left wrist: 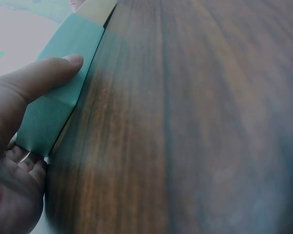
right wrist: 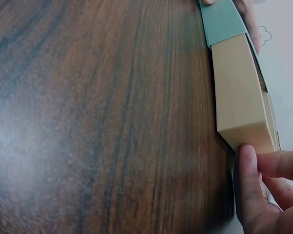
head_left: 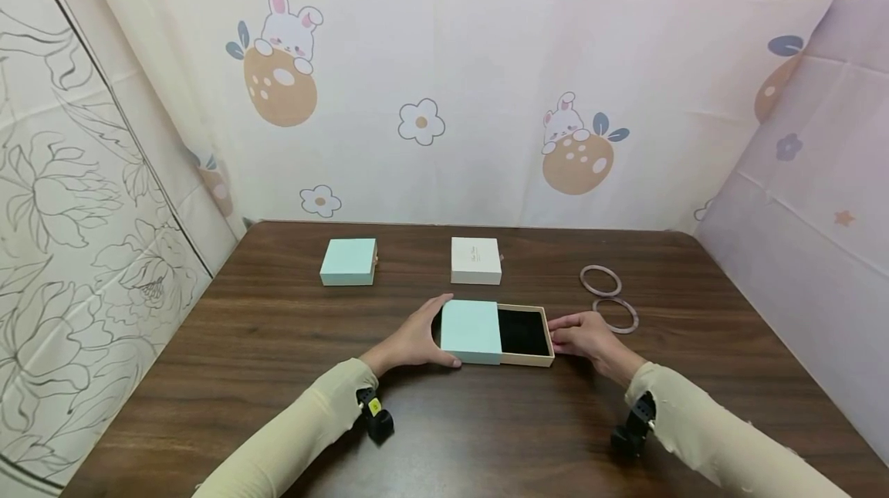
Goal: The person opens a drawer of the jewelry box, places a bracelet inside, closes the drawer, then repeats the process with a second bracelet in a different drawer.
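Observation:
A mint-green drawer box (head_left: 471, 330) sits on the table in front of me, its cream inner drawer (right wrist: 238, 87) slid partway out to the right. Black lining (head_left: 524, 332) shows inside the drawer, with nothing lying on the visible part. My left hand (head_left: 415, 340) grips the box's outer sleeve from the left, the thumb (left wrist: 63, 68) along its near side and fingers around the far side. At the drawer's right end, my right hand (head_left: 590, 340) pinches with thumb and fingers; the spot between the fingertips is hidden.
Two pale pinkish rings, an upper ring (head_left: 601, 268) and a lower ring (head_left: 633, 319), lie just beyond my right hand. Farther back stand another mint box (head_left: 349, 260) and a white box (head_left: 475, 260). A printed curtain (head_left: 430, 166) hangs behind the table (head_left: 278, 336).

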Motion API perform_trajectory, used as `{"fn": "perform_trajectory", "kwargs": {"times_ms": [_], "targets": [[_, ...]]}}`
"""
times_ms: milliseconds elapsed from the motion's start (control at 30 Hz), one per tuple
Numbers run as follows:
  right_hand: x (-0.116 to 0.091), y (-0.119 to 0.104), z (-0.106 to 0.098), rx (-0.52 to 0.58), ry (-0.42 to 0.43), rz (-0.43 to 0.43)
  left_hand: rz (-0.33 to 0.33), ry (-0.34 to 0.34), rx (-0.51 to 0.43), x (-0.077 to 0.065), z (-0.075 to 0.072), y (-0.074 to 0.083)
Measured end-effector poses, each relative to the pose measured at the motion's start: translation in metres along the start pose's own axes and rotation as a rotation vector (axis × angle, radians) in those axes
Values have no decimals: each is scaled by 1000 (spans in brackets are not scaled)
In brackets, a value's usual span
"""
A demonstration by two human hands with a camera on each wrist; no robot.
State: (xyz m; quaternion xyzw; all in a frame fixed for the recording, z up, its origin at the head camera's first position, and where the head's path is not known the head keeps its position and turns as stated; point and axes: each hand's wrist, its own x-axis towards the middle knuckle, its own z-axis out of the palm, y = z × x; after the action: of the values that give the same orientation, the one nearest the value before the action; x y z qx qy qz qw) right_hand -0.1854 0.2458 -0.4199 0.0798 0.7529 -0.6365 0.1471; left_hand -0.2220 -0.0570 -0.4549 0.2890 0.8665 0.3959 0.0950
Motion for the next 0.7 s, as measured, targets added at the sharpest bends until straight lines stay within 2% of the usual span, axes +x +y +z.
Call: {"fn": "perform_trajectory", "kwargs": {"times_ms": [433,567,700], "targets": [[-1,-2,0,-16,-6,-11,-2,-1,-1,0,-1,0],[-2,-5,-1,-83,-13,-51,-1,-1,2,0,-1,0],[-2,-10,-5,-200,30,-101,-4,-1,-2,0,-1,0]]}}
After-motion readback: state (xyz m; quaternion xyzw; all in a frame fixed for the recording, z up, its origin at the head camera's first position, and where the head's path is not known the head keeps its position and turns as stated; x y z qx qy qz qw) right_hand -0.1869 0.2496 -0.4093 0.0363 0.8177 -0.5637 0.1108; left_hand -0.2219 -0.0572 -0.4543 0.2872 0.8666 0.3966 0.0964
